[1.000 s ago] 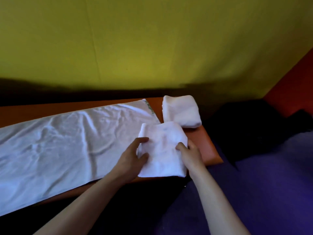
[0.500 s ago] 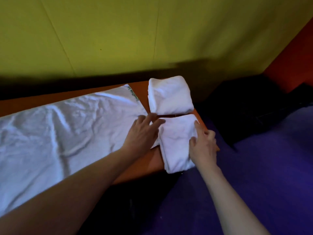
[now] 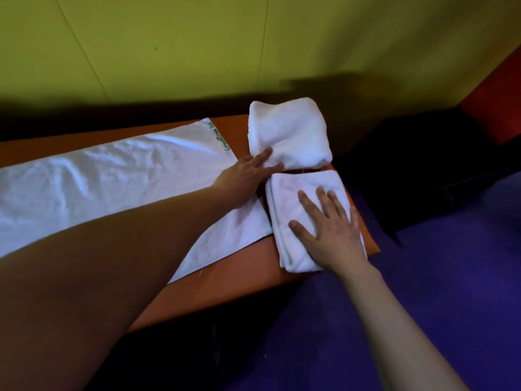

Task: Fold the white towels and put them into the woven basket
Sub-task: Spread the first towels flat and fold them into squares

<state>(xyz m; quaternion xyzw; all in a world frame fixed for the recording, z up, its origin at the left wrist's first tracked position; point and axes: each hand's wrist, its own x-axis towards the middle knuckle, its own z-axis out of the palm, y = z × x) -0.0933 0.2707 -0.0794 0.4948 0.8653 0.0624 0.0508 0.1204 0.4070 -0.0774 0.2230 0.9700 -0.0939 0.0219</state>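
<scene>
Two folded white towels lie at the right end of an orange table (image 3: pixel 242 280). The far folded towel (image 3: pixel 293 131) sits by the back edge. The near folded towel (image 3: pixel 284 204) lies just in front of it. My right hand (image 3: pixel 329 232) rests flat on the near towel, fingers spread. My left hand (image 3: pixel 248 173) lies flat with its fingertips on the front left corner of the far towel. A long unfolded white towel (image 3: pixel 107 176) with a green label is spread over the table to the left, under my left forearm. No woven basket is in view.
A yellow-green wall (image 3: pixel 253 46) rises behind the table. Purple fabric (image 3: pixel 437 277) covers the area to the right and in front. A dark object (image 3: pixel 417 153) sits beyond the table's right end, with an orange-red surface (image 3: pixel 496 103) at far right.
The near towel was held in both hands, then laid down in front of the far towel. My right hand moved on top of it and my left hand shifted onto the far towel's corner.
</scene>
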